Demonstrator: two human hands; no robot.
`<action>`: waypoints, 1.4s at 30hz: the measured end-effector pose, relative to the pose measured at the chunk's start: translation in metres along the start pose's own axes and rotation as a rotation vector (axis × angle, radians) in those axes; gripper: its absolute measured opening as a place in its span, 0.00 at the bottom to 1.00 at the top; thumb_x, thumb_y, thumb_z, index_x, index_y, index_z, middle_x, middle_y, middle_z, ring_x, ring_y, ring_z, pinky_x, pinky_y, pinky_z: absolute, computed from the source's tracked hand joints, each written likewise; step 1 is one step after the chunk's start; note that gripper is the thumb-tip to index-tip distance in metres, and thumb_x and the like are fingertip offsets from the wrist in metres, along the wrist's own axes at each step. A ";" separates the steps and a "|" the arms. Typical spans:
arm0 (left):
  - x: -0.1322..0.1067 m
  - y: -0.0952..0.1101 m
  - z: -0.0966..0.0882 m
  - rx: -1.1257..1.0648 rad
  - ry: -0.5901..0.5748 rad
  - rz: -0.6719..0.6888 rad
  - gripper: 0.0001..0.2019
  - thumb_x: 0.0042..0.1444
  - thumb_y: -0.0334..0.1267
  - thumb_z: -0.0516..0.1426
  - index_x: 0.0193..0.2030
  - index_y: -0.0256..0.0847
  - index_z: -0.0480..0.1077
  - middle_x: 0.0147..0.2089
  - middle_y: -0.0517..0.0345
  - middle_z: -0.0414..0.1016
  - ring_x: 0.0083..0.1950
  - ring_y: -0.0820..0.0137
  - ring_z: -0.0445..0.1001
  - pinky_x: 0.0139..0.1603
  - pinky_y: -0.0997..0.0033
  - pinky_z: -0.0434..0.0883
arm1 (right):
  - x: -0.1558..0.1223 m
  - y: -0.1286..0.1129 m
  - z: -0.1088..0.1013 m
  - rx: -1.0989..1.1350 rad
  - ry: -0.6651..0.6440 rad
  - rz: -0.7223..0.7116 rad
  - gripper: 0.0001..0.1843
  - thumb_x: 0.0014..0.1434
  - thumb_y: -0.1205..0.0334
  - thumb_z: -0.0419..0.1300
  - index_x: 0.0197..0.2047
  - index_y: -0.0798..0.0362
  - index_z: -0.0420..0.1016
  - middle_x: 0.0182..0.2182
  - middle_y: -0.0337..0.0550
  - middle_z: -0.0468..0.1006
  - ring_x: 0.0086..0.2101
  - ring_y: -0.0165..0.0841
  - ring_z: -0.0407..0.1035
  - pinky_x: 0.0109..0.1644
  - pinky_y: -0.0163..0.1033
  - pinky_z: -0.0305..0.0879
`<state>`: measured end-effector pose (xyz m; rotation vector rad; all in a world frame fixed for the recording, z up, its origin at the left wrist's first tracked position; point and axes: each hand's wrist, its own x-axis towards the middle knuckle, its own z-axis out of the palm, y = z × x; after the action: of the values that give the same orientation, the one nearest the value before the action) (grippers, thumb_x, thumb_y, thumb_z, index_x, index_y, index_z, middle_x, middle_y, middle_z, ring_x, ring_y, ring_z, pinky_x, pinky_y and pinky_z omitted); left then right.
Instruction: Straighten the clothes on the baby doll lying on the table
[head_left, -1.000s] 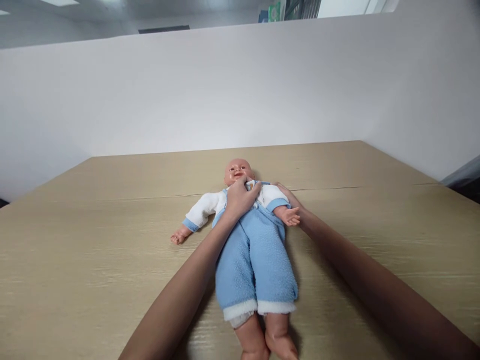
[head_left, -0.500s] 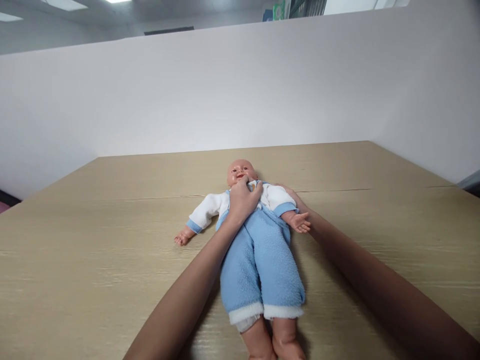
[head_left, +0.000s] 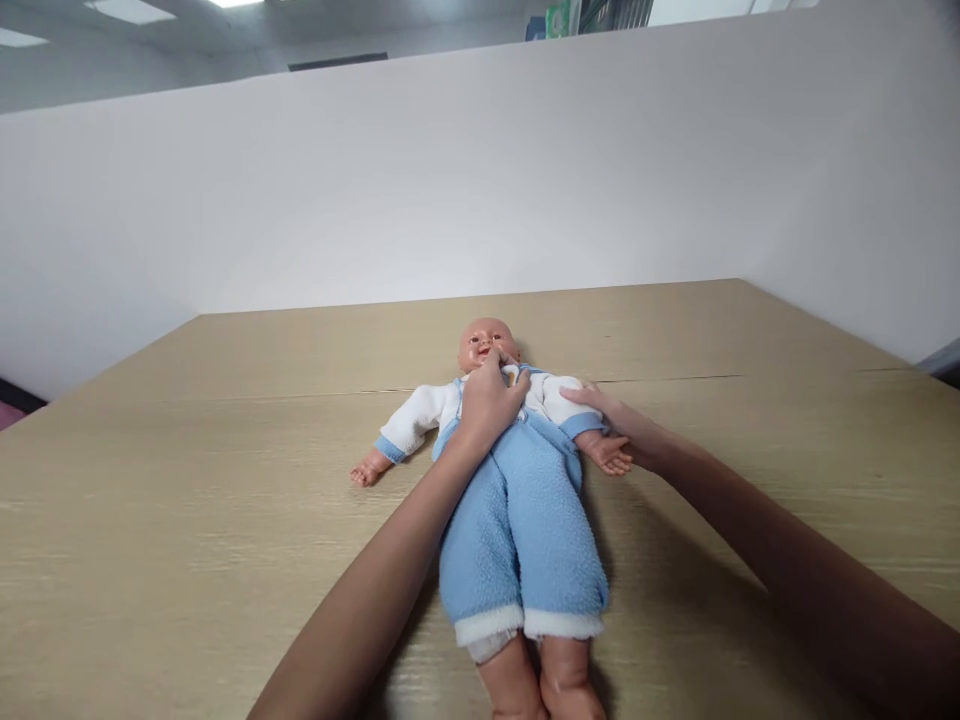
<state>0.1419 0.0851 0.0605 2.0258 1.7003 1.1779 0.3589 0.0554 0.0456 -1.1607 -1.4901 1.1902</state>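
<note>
Head view: a doll (head_left: 517, 460) in blue and white lies face up on a wooden table (head_left: 225, 490), its head toward a white partition (head_left: 480, 180). A person's left hand (head_left: 491, 402) rests on its chest, forefinger at the chin and thumb spread apart from it by the collar; whether hidden fingers grip cannot be told. The right hand (head_left: 619, 417) lays its thumb over the nearer sleeve (head_left: 553, 403), other fingers concealed, their hold unclear.
</note>
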 end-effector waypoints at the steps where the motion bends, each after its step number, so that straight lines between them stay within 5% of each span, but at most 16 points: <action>1: 0.000 0.000 0.001 0.015 -0.011 0.005 0.09 0.66 0.45 0.62 0.44 0.46 0.69 0.40 0.54 0.83 0.42 0.59 0.81 0.41 0.63 0.67 | -0.007 0.000 -0.009 0.032 -0.039 0.059 0.27 0.64 0.43 0.70 0.62 0.42 0.75 0.52 0.47 0.85 0.47 0.45 0.83 0.44 0.46 0.85; 5: -0.002 0.001 0.001 0.052 -0.024 0.035 0.09 0.67 0.47 0.62 0.45 0.46 0.70 0.41 0.53 0.84 0.42 0.57 0.82 0.40 0.62 0.66 | -0.033 0.008 -0.051 0.025 -0.141 0.223 0.43 0.54 0.47 0.77 0.70 0.42 0.69 0.47 0.47 0.86 0.34 0.39 0.82 0.32 0.40 0.81; 9: -0.003 0.002 0.000 0.078 -0.043 0.059 0.10 0.67 0.48 0.62 0.45 0.46 0.70 0.40 0.54 0.83 0.42 0.58 0.81 0.39 0.63 0.65 | -0.038 0.029 -0.088 -0.119 0.108 0.155 0.30 0.53 0.47 0.77 0.55 0.50 0.79 0.37 0.46 0.85 0.32 0.35 0.78 0.29 0.36 0.73; 12: -0.002 0.003 -0.001 0.084 -0.067 0.057 0.11 0.69 0.49 0.60 0.46 0.45 0.70 0.40 0.52 0.83 0.42 0.58 0.80 0.40 0.63 0.65 | -0.034 0.049 -0.098 -0.127 0.235 0.074 0.32 0.56 0.43 0.73 0.59 0.48 0.75 0.43 0.48 0.84 0.34 0.38 0.79 0.29 0.39 0.72; 19: -0.007 0.010 -0.024 0.274 0.073 0.220 0.12 0.73 0.49 0.55 0.51 0.43 0.70 0.53 0.41 0.82 0.59 0.48 0.75 0.61 0.47 0.64 | -0.038 0.059 -0.101 -0.692 0.369 -0.223 0.31 0.64 0.45 0.66 0.65 0.50 0.72 0.53 0.54 0.81 0.40 0.44 0.78 0.50 0.54 0.78; 24: -0.036 -0.005 -0.063 0.290 0.164 0.265 0.09 0.74 0.45 0.55 0.53 0.46 0.71 0.54 0.49 0.81 0.58 0.51 0.72 0.63 0.48 0.63 | -0.054 0.026 -0.076 -0.884 0.501 -0.490 0.23 0.67 0.50 0.63 0.61 0.51 0.75 0.54 0.57 0.78 0.52 0.53 0.73 0.64 0.65 0.69; 27: -0.063 -0.030 -0.081 0.208 0.144 0.254 0.08 0.75 0.43 0.54 0.52 0.45 0.70 0.53 0.49 0.79 0.55 0.54 0.72 0.61 0.52 0.66 | -0.059 0.002 -0.035 -0.585 0.224 -0.467 0.17 0.71 0.51 0.61 0.59 0.47 0.75 0.55 0.52 0.78 0.49 0.45 0.77 0.56 0.53 0.76; 29: -0.079 -0.049 -0.089 0.123 0.077 0.205 0.09 0.76 0.45 0.52 0.50 0.45 0.68 0.48 0.51 0.77 0.49 0.57 0.73 0.54 0.56 0.68 | -0.054 -0.008 -0.007 -0.416 0.053 -0.412 0.16 0.73 0.48 0.60 0.59 0.45 0.73 0.56 0.49 0.80 0.53 0.43 0.77 0.62 0.51 0.74; 32: -0.095 -0.070 -0.096 0.023 -0.072 0.129 0.12 0.77 0.49 0.49 0.51 0.45 0.66 0.46 0.53 0.75 0.48 0.59 0.73 0.52 0.57 0.67 | -0.037 -0.011 0.020 -0.360 -0.039 -0.359 0.17 0.75 0.43 0.57 0.52 0.46 0.74 0.48 0.45 0.83 0.49 0.42 0.78 0.59 0.49 0.73; 35: -0.102 -0.080 -0.098 -0.016 -0.182 0.064 0.15 0.78 0.52 0.45 0.47 0.46 0.64 0.44 0.56 0.73 0.47 0.59 0.72 0.52 0.57 0.65 | -0.020 -0.005 0.024 -0.418 -0.077 -0.285 0.22 0.75 0.38 0.54 0.42 0.47 0.76 0.38 0.42 0.82 0.42 0.42 0.76 0.54 0.49 0.71; 42: -0.100 -0.092 -0.096 -0.314 -0.229 -0.100 0.22 0.76 0.61 0.45 0.43 0.46 0.65 0.43 0.59 0.69 0.45 0.62 0.67 0.50 0.63 0.63 | -0.015 0.013 0.017 -0.065 -0.143 -0.149 0.24 0.65 0.36 0.65 0.33 0.48 0.81 0.40 0.44 0.84 0.52 0.48 0.74 0.71 0.54 0.61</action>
<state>0.0098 -0.0079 0.0212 1.7871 1.3928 1.0574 0.3470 0.0397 0.0290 -1.0048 -1.7036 1.1502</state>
